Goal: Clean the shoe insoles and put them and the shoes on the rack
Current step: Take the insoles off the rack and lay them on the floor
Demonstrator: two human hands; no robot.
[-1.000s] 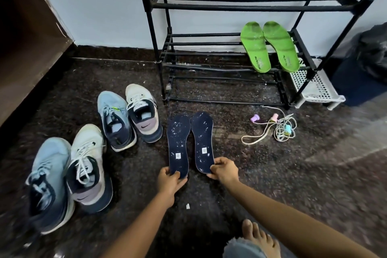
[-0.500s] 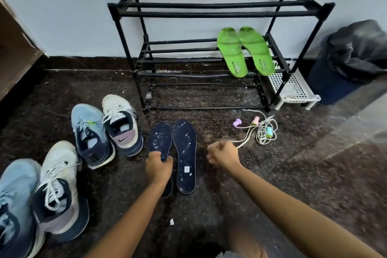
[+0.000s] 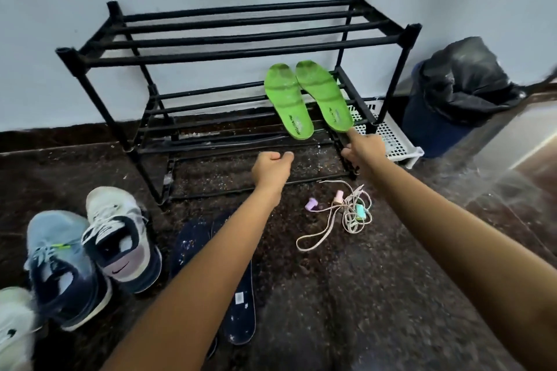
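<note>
L hand [image 3: 272, 167] quit navy insole [image 3: 187, 247], clenched empty; R hand [image 3: 363, 149] now touches green insole [image 3: 324, 93], grip unclear. 2 navy, 2 green, 3 shoes [image 3: 120, 238].

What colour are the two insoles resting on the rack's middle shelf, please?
Bright green insoles, clearest in the head view.

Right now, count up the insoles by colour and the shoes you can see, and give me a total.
green insoles: 2
dark blue insoles: 2, partly hidden behind an arm
shoes: 3, one cut off at the frame edge
Total: 7
</note>
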